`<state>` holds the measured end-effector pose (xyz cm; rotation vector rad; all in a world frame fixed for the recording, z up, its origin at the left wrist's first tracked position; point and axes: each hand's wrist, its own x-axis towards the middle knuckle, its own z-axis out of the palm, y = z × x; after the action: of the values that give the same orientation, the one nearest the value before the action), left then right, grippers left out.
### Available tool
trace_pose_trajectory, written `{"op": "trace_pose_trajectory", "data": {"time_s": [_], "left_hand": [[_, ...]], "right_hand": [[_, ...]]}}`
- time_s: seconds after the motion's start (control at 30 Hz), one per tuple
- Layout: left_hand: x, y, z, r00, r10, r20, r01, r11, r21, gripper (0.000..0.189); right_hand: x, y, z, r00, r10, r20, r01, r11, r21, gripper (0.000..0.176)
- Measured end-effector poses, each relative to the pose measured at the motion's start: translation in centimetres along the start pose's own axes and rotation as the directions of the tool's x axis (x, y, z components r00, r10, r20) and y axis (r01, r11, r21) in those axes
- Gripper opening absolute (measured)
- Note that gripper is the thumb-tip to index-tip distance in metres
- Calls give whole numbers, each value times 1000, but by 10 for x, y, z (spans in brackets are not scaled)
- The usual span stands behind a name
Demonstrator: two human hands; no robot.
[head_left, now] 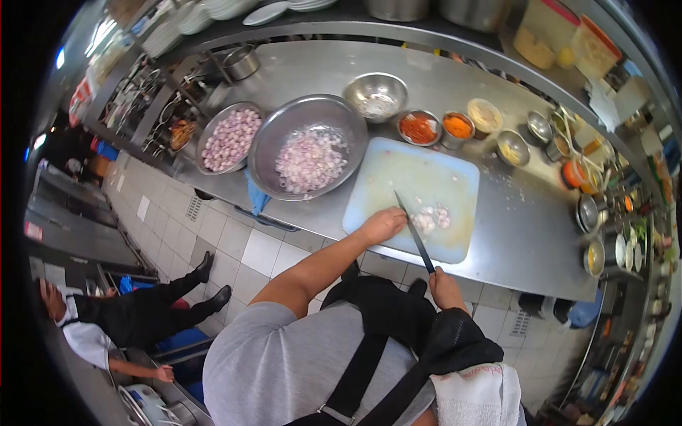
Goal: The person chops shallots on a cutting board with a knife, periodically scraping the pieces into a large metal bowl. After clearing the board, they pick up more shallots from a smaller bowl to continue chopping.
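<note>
A white cutting board [391, 160] lies on the steel counter in front of me. My right hand [446, 290] is closed round the handle of a kitchen knife [418, 238], whose blade points away from me across the board. Just left of the blade, my left hand [383, 226] rests on the board with its fingers curled in; whatever they hold is hidden. Pale pinkish shallot pieces [430, 220] lie right of the blade. A large steel bowl [273, 131] of cut shallots stands left of the board, beside a smaller bowl of whole peeled shallots [231, 139].
Behind the board stand a steel bowl [375, 96], a container of red strips [419, 128] and one of orange food [458, 126]. A blue cloth [257, 193] hangs at the counter's edge. Another person [124, 309] is at the left. An overhead shelf [398, 32] spans the back.
</note>
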<state>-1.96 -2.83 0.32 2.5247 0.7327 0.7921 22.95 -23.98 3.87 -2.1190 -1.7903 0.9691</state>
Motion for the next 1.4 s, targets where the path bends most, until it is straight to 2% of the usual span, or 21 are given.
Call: {"op": "trace_pose_trajectory", "data": {"time_s": [0.1, 0.13, 0.17, 0.27, 0.33, 0.47, 0.57, 0.67, 0.73, 0.77, 0.83, 0.9, 0.93, 0.97, 1.1, 1.17, 1.23, 1.27, 1.33, 1.37, 1.4], "left_hand": [[13, 21, -44, 990, -91, -110, 82, 993, -90, 9], [23, 13, -89, 936, -70, -346, 56, 997, -51, 11], [26, 4, -118, 898, -160, -410, 155, 987, -46, 12], [31, -7, -199, 714, -421, -559, 415, 898, -147, 14], [31, -13, -225, 711, -346, -612, 348, 930, -121, 14], [36, 11, -193, 805, -236, -545, 167, 970, -175, 12], [31, 6, -131, 849, -173, -499, 104, 981, -164, 14], [14, -8, -87, 924, -148, -352, 101, 984, -147, 24], [2, -37, -63, 923, -277, -267, 281, 959, -25, 45], [3, -53, -53, 925, -269, -268, 273, 962, -22, 45], [2, -74, -38, 861, -473, -189, 501, 852, 153, 62], [7, -80, -28, 862, -493, -119, 507, 833, 220, 66], [12, -78, -24, 859, -509, -50, 501, 817, 286, 70], [14, -73, -18, 854, -517, -60, 512, 812, 280, 70], [26, -46, 2, 896, -443, -36, 437, 864, 252, 67], [30, -28, 9, 908, -418, 0, 408, 885, 226, 65], [39, -16, 14, 949, -229, 216, 239, 971, -22, 60], [42, -8, 17, 949, -228, 216, 237, 971, -18, 60], [51, 23, 14, 947, -263, -184, 211, 942, -260, 52], [60, 37, 11, 952, -254, -172, 206, 944, -256, 52], [68, 57, 2, 986, -135, -102, 129, 989, -68, 53]], "right_hand": [[-4, -13, -22, 998, -59, -35, 59, 998, 1, 30], [-6, -25, -37, 994, -14, -108, 19, 999, 48, 30], [-14, -31, -45, 985, 54, -166, -37, 994, 100, 29], [-23, -33, -57, 967, 49, -249, -5, 985, 175, 29], [-28, -34, -53, 938, 98, -334, -37, 982, 185, 31], [-27, -4, -25, 874, 126, -470, -27, 977, 211, 42], [-12, 7, -11, 834, 126, -537, -42, 985, 167, 48], [10, 8, -7, 827, 197, -526, -118, 977, 180, 51], [27, 6, -15, 829, 223, -514, -161, 974, 163, 52], [34, 6, -18, 835, 243, -494, -199, 970, 140, 53], [38, 6, -21, 855, 203, -477, -165, 979, 122, 53], [32, 9, -22, 881, 153, -449, -124, 988, 93, 52], [22, 15, -23, 918, 50, -394, -27, 998, 63, 53], [13, 21, -26, 941, -56, -334, 73, 997, 37, 53], [-19, 37, -47, 976, -93, -198, 103, 994, 39, 51], [-30, 52, -48, 950, -32, -311, 128, 947, 294, 53], [-37, 55, -58, 914, -77, -399, 167, 966, 196, 52], [-41, 57, -64, 864, -124, -487, 194, 976, 97, 50], [-47, 54, -80, 869, -92, -486, 120, 992, 26, 47], [-49, 53, -88, 875, -60, -480, 42, 998, -48, 45], [-48, 52, -92, 876, -49, -481, 36, 999, -36, 45]]}}
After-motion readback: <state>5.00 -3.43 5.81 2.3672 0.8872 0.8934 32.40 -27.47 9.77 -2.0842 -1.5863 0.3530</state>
